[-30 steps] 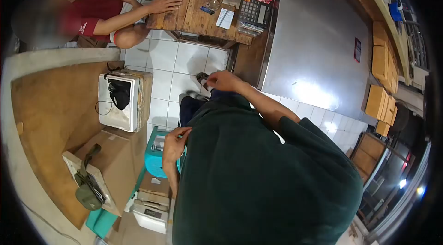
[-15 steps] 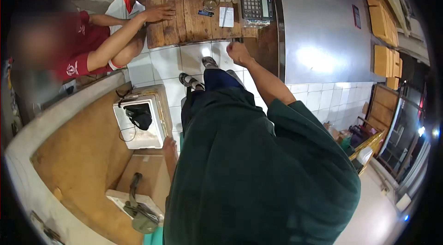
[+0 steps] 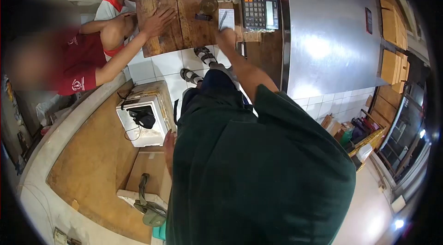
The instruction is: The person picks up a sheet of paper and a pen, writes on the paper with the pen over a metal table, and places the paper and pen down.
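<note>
At the left end of the wooden table (image 3: 189,32), a co-worker sits in a dark red shirt and rests 1 hand (image 3: 159,22) flat on the table top, with the arm stretched toward it. On the wearer's side of the table, a white box (image 3: 146,137) has a black thing on it. Just beside this box is the wearer's left hand (image 3: 169,140), low and well apart from the table, its fingers directed toward the table and its forearm partly covered by the shirt. It is not possible to tell whether it grips anything.

The right arm slants from the dark green sleeve to the table's near edge. There the right hand (image 3: 226,39) appears curled, its fingers mostly hidden, so its grip also cannot be told. Just beyond it, on the table, lies a notepad (image 3: 229,20) with a pen (image 3: 223,20) across it. At the table's right end is a calculator (image 3: 259,13).
</note>
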Demonstrator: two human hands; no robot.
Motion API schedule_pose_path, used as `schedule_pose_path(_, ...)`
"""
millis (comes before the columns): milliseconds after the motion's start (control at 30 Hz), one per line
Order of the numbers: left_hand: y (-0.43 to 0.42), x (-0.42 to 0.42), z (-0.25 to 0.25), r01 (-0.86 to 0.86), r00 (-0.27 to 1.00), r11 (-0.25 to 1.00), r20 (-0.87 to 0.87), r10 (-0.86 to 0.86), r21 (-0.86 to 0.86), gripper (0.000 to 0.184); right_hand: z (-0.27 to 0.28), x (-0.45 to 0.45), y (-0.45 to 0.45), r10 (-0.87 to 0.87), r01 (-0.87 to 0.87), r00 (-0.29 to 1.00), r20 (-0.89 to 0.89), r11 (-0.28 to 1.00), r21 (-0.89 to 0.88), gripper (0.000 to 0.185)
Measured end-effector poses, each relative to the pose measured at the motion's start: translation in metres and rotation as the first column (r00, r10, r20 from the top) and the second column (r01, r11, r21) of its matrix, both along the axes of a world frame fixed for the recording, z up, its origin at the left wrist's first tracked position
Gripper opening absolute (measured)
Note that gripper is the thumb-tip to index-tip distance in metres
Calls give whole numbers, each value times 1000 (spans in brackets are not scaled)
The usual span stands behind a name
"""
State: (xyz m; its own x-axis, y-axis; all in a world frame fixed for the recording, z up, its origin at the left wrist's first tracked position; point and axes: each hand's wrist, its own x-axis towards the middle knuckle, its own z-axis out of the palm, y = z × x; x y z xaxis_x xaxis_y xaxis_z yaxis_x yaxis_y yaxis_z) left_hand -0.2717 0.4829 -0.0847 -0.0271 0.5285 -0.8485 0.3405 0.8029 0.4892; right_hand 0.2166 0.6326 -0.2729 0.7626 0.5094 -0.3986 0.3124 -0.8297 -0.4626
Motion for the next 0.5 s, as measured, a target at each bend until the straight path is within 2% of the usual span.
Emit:
schedule_pose_path(33, 16, 23, 14, 166, 982, 985, -87, -169, -43, 48, 12, -11, -11, 81, -79, 996, -38, 995, 64, 33)
schedule_pose_path(100, 11, 11, -21, 204, 978, 979, -43, -203, 3, 48, 26, -37, -49, 66, -65, 998, 4, 954, 292, 31)
schedule_pose_path(133, 7, 3, -46, 235, 972, 971, -5, -235, 46, 48, 32, -46, -69, 95, -85, 995, -35, 972, 220, 27)
schedule_pose_path(200, 10, -10, -75, 296, 949, 945, 66, -307, 137, 49, 64, -51, -103, 159, -91, 981, -114, 886, 454, 27)
schedule_pose_path(233, 18, -17, -78, 300, 948, 943, 67, -311, 143, 49, 60, -47, -110, 156, -89, 982, -110, 884, 458, 27)
schedule_pose_path(333, 66, -14, -70, 305, 939, 952, 161, -304, 20, 44, 23, -43, -138, 222, -217, 974, 32, 899, 381, 20)
schedule_pose_path(400, 87, -4, -58, 313, 931, 950, 203, -304, -12, 43, 26, -35, -139, 241, -258, 966, 93, 900, 351, 18)
schedule_pose_path(500, 121, 11, -32, 250, 955, 965, 142, -259, 79, 41, 59, -13, -122, 307, -293, 949, -72, 942, 164, 15)
